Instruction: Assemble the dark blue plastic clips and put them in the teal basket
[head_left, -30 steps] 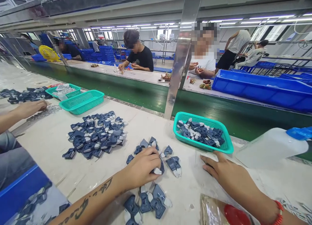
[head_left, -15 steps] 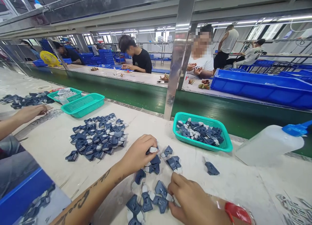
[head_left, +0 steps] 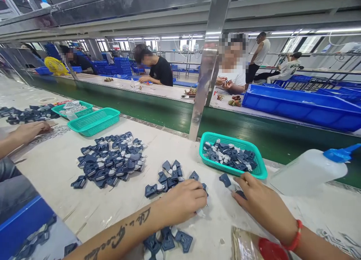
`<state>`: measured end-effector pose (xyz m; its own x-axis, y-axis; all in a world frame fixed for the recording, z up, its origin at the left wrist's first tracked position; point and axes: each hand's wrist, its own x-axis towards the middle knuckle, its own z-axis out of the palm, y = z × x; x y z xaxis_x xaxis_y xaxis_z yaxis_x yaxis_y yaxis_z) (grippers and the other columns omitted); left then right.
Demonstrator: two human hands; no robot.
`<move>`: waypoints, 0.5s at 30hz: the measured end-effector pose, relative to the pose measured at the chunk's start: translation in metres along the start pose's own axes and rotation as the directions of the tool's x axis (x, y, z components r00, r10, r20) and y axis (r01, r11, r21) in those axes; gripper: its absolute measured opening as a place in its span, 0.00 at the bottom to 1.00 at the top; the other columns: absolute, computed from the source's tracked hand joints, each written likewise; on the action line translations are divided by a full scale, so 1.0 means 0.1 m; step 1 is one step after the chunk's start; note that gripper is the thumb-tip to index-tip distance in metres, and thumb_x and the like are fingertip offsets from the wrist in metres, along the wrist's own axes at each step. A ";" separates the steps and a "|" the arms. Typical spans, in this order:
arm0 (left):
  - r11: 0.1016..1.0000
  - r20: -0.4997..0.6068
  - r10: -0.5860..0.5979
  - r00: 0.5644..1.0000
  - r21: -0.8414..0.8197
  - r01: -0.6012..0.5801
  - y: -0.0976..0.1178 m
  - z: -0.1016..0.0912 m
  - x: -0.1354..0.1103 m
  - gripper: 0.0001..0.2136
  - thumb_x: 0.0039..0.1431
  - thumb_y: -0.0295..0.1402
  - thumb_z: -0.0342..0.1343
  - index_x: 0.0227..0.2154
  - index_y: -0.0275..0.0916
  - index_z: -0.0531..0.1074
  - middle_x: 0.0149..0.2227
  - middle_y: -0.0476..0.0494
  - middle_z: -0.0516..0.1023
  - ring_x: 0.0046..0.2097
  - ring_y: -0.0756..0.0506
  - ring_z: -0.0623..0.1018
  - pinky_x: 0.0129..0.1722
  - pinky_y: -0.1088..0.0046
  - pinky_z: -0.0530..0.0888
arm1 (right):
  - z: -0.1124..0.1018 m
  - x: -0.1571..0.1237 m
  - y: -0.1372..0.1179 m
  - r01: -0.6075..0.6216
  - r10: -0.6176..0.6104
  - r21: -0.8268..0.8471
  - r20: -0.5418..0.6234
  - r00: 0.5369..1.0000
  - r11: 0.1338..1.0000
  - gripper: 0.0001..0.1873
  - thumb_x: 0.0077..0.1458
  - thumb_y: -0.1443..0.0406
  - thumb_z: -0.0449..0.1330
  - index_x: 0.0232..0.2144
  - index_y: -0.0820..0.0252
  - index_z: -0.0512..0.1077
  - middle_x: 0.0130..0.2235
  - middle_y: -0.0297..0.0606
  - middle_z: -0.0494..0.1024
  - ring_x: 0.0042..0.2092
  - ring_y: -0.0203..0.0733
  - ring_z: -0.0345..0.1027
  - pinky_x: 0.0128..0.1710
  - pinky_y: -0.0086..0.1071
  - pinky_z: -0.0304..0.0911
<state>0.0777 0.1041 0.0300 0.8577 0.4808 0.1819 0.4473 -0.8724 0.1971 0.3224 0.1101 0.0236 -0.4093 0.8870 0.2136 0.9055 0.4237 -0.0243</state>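
Dark blue plastic bits with white tips are all over this tabletop (head_left: 63,160). The left hand (head_left: 183,201) sits knuckles-up with its fingers curled down over a white-tipped piece (head_left: 200,213) that just peeks out underneath; honestly can't tell if it's actually gripped or only covered. The right hand (head_left: 261,205) lies low on the tabletop a bit to the right, thumb and forefinger closed on a dark blue piece (head_left: 240,194), with a loose piece (head_left: 225,180) just beside its fingertips.

Between the two hands and the big pile (head_left: 109,162) there's a small cluster (head_left: 169,177), and a few more pieces (head_left: 169,239) lie under the left forearm. Right behind the right hand is a teal basket (head_left: 261,173) half full of the same parts. A squeeze bottle (head_left: 307,171) with a blue cap lies tipped over on the right. Further left are an empty teal basket (head_left: 94,119) and a co-worker's hand (head_left: 28,132) resting on the tabletop. The green conveyor belt (head_left: 169,113) runs behind it all, with more people seated on its far side.
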 end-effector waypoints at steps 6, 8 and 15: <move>0.992 0.060 -0.063 0.996 0.110 0.056 0.06 -0.01 -0.15 0.06 0.51 0.23 0.58 0.32 0.35 0.68 0.36 0.45 0.75 0.41 0.43 0.71 0.42 0.67 0.67 | 0.10 0.14 -0.56 0.224 -0.221 0.109 -0.040 0.974 0.968 0.17 0.48 0.65 0.61 0.42 0.51 0.70 0.39 0.38 0.69 0.40 0.40 0.66 0.38 0.31 0.66; 0.988 0.056 -0.105 0.993 0.120 0.098 0.04 -0.02 -0.23 0.06 0.51 0.22 0.57 0.30 0.37 0.67 0.33 0.46 0.75 0.38 0.44 0.71 0.39 0.69 0.67 | 0.16 0.17 -0.63 0.228 -0.221 0.114 -0.070 0.973 0.967 0.15 0.46 0.66 0.62 0.39 0.52 0.71 0.39 0.39 0.69 0.41 0.43 0.65 0.38 0.34 0.66; 0.960 -0.019 -0.279 0.960 0.024 0.279 0.01 -0.14 -0.44 0.10 0.48 0.18 0.55 0.26 0.41 0.64 0.32 0.51 0.73 0.38 0.47 0.71 0.37 0.73 0.68 | 0.13 0.11 -0.37 0.250 -0.225 0.067 -0.256 0.940 0.966 0.07 0.53 0.70 0.54 0.34 0.57 0.70 0.44 0.42 0.68 0.45 0.47 0.62 0.41 0.41 0.62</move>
<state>0.0365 0.0835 0.0358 0.6940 0.7066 0.1385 0.6748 -0.7053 0.2173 0.2831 0.1068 0.0139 -0.5601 0.6915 0.4563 0.7650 0.6431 -0.0356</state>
